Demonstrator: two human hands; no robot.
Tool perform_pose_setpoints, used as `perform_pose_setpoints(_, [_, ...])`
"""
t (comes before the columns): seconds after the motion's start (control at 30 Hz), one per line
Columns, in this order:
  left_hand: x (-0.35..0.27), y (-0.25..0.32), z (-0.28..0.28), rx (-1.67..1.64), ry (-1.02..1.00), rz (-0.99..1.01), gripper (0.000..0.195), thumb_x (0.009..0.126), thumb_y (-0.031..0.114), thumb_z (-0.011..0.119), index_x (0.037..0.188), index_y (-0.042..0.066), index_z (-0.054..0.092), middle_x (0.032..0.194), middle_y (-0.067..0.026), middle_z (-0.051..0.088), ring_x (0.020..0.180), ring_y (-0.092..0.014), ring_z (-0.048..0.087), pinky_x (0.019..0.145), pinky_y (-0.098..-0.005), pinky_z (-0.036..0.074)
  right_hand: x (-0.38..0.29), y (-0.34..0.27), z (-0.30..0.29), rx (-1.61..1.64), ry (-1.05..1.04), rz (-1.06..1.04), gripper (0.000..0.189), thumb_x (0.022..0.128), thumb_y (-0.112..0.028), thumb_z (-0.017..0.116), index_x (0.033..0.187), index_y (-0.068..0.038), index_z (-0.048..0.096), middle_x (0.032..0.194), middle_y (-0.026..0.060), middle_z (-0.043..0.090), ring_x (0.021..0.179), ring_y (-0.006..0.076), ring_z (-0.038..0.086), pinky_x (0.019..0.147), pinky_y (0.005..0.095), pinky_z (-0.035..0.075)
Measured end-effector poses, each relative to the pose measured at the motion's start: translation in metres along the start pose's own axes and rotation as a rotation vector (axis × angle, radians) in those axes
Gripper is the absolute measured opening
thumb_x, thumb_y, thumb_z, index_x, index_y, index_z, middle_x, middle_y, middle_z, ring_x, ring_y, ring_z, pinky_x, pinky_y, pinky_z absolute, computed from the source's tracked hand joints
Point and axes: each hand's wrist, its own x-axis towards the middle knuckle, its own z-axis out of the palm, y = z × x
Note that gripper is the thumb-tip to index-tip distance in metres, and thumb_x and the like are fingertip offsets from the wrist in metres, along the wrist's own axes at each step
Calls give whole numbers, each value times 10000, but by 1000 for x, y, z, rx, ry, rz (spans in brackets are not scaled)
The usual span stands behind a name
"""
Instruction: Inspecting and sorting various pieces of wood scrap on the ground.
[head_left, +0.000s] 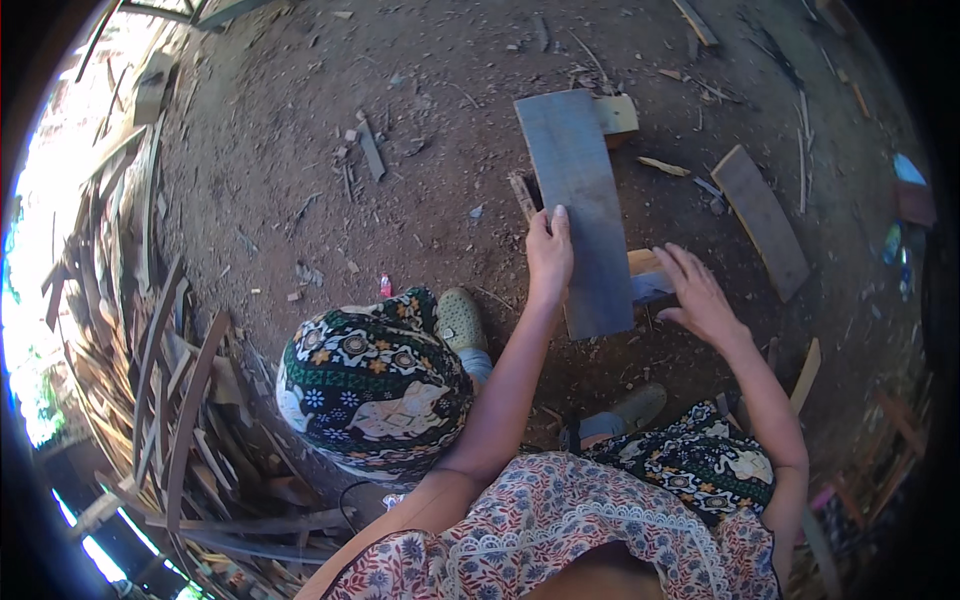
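Observation:
A flat, grey-brown wooden board (581, 217) lies lengthwise before me, over smaller pieces of wood. My left hand (550, 259) grips its left edge, with the thumb on the upper face and the other fingers mostly hidden. To the right of the board, my right hand (697, 296) is held with fingers apart and nothing in it. Its fingertips are close to a wooden block (646, 262) that sticks out from under the board; whether they touch it I cannot tell. Another pale block (619, 114) shows beneath the far end.
A second board (761, 221) lies on the dirt floor (420, 165) to the right. A large heap of wood offcuts (169, 405) fills the left side. Wood scraps (370, 150) are scattered about. My shoes (459, 319) rest on either side of the work.

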Motion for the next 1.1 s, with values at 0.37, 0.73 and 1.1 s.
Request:
perform_pose_setpoints(0.37, [-1, 6, -3, -63, -9, -73, 328, 964, 266, 427, 1047, -35, 529, 904, -101, 589, 819, -146, 529, 762, -319, 430, 15, -9, 28, 246, 89, -114, 613, 636, 4, 716, 1172, -74, 431, 1161, 135, 453, 1034, 355, 533, 854, 403, 482])
perform_pose_setpoints(0.73, [-4, 9, -4, -90, -51, -64, 378, 976, 305, 411, 1116, -36, 499, 953, -78, 572, 857, -129, 516, 790, -295, 434, 12, -13, 26, 230, 44, -54, 706, 630, -53, 749, 1243, -74, 401, 1233, 144, 430, 1107, 348, 493, 904, 406, 452])
perform_pose_setpoints(1.1, [-68, 63, 34, 13, -94, 318, 201, 950, 196, 454, 953, -5, 451, 775, -186, 515, 677, -284, 532, 623, -403, 431, 11, 0, 20, 179, -156, -47, 736, 745, -61, 673, 1361, -70, 269, 1314, 129, 365, 1126, 311, 490, 937, 366, 437])
